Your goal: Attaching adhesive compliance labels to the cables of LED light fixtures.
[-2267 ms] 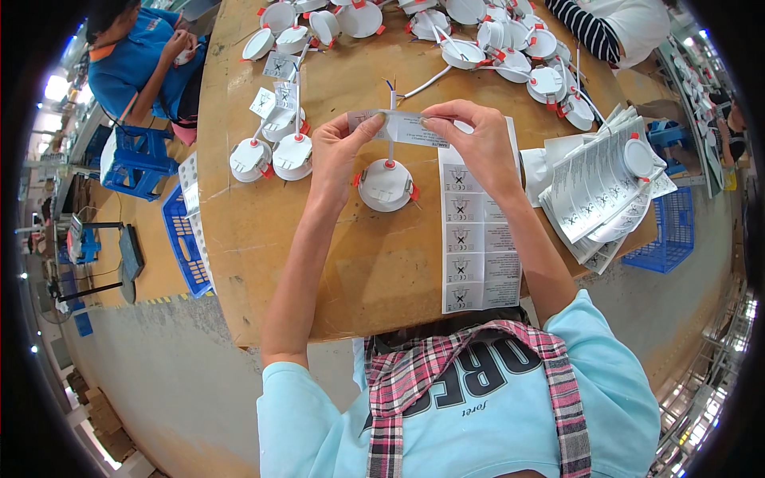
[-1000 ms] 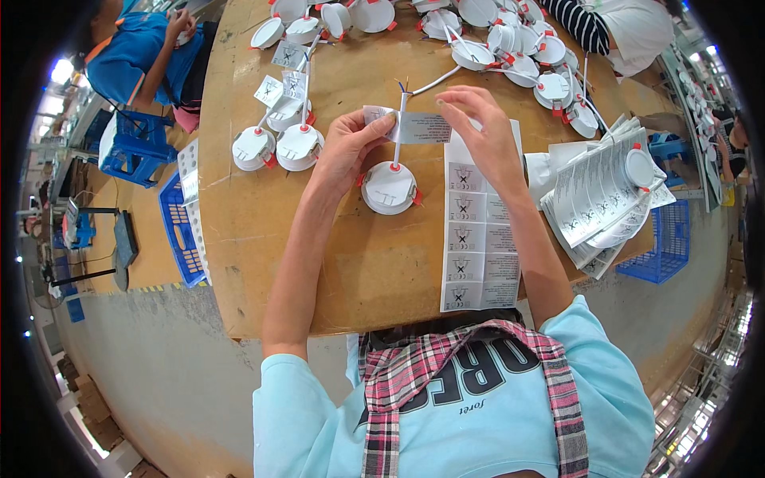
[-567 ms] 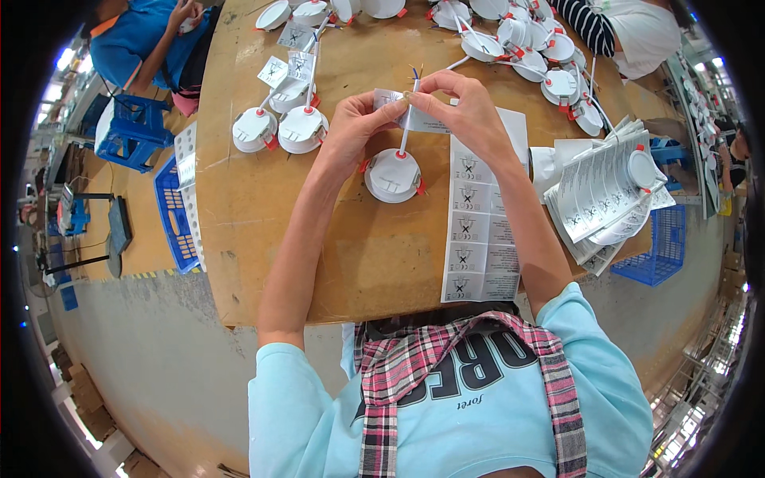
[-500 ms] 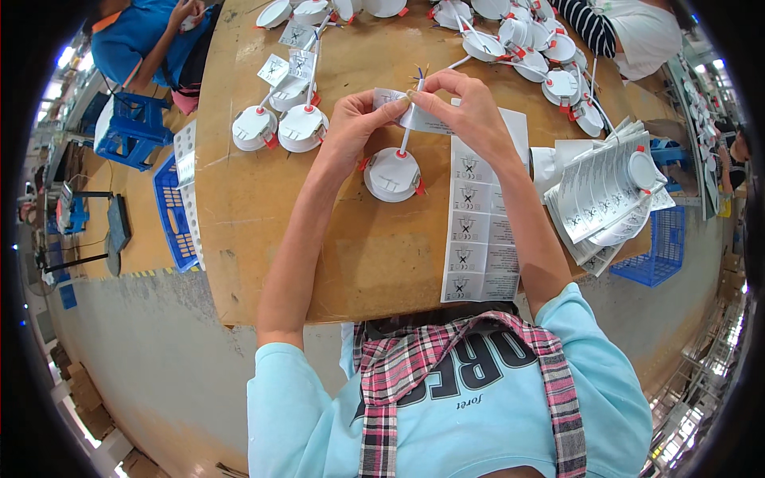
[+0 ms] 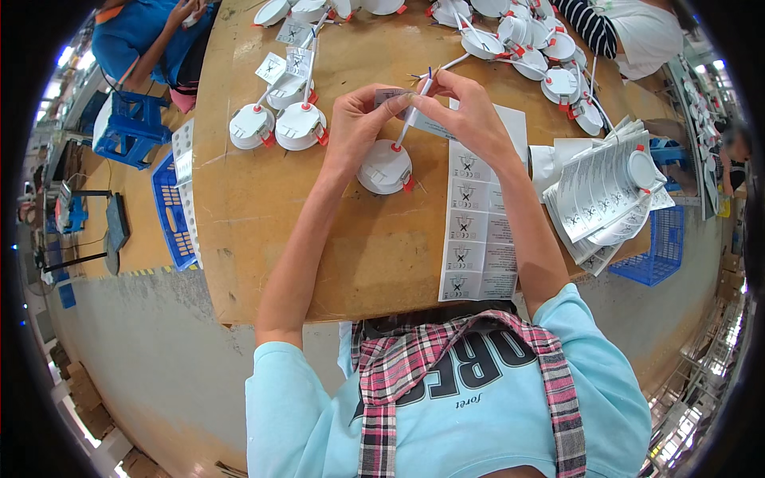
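A white sticker label (image 5: 431, 124) stretches between my two hands, passing around the white cable (image 5: 407, 126) of a round white downlight (image 5: 384, 169). My left hand (image 5: 360, 121) pinches the label's left end between thumb and fingers. On the other side, my right hand (image 5: 470, 118) is closed on the label beside the cable, thumb tip close to the left one. The downlight lies on the table with its back up, a red clip showing at its right edge. Bare wire ends stick out above my fingers. Below my right hand lies a label sheet (image 5: 478, 231).
Two downlights (image 5: 300, 127) sit left of my hands, with labelled ones behind. A pile of downlights (image 5: 522, 36) fills the far right. Stacked label sheets (image 5: 594, 195) lie at the right edge, one small downlight (image 5: 641, 170) on top. Two people work across the table.
The downlight and its cable have shifted slightly left and away from me, and the cable top leans more to the right. Both hands still pinch the label, fingertips close together.
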`<state>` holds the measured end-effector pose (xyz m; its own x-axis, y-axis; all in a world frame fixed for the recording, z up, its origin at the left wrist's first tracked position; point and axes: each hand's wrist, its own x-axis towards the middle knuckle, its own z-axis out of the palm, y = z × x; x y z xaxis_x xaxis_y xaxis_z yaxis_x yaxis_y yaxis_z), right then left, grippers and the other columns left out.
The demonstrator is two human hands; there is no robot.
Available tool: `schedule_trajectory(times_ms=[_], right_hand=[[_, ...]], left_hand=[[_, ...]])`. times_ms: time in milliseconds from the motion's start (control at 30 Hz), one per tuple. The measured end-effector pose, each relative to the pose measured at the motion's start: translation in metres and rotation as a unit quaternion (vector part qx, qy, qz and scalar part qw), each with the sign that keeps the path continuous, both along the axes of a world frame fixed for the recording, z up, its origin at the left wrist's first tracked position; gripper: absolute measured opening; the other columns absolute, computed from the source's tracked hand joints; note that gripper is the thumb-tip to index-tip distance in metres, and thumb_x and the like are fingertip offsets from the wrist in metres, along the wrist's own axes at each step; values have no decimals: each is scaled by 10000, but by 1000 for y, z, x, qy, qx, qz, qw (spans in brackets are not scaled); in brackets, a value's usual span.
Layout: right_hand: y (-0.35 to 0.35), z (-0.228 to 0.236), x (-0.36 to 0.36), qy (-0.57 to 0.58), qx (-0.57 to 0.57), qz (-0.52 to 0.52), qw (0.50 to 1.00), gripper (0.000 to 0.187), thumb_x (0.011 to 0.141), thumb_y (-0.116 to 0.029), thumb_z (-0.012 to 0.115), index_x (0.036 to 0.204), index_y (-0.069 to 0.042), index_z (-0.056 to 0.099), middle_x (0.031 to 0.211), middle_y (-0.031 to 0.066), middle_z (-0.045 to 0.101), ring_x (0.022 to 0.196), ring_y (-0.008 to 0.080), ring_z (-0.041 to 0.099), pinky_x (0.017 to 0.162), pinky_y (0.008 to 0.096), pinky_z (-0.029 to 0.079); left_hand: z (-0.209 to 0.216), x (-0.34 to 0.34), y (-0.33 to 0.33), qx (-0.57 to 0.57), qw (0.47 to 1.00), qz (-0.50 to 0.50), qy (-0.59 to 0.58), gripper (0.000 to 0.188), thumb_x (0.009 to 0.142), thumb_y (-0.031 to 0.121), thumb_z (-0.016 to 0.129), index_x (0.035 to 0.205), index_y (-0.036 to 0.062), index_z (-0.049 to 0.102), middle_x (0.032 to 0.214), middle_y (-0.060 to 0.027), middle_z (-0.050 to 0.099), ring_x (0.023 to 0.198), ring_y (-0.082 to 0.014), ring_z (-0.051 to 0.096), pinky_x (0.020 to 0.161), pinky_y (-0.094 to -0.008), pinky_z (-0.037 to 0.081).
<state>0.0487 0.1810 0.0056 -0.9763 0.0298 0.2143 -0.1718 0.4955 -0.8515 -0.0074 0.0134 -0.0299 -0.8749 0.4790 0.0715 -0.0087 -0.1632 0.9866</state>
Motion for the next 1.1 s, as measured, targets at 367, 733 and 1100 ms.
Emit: schedule_trajectory(times_ms=[367,733,1100], right_hand=[[4,0,3,-43,-56,16,997,233,856,-225,622,924,-3,609,840,41,631,805,105,573,752,263,449],[5,3,5,-101,-160,75,979,334,800,-282,695,971,-24,571,867,66,641,830,119,587,756,255,443],[4,4,6,-83,-123,80,986,358,729,-219,735,978,-31,559,879,69,637,861,140,596,802,278,450]], left_hand=[[-3,8,2,-74,982,74,156,131,840,112,672,942,32,690,893,-30,638,785,-86,578,721,-240,463],[3,8,0,3,993,56,107,129,822,142,687,887,30,700,857,-32,601,760,-107,569,701,-259,467],[0,8,-1,-12,991,56,119,127,876,96,633,941,-6,672,853,-6,634,771,-63,553,712,-227,451]])
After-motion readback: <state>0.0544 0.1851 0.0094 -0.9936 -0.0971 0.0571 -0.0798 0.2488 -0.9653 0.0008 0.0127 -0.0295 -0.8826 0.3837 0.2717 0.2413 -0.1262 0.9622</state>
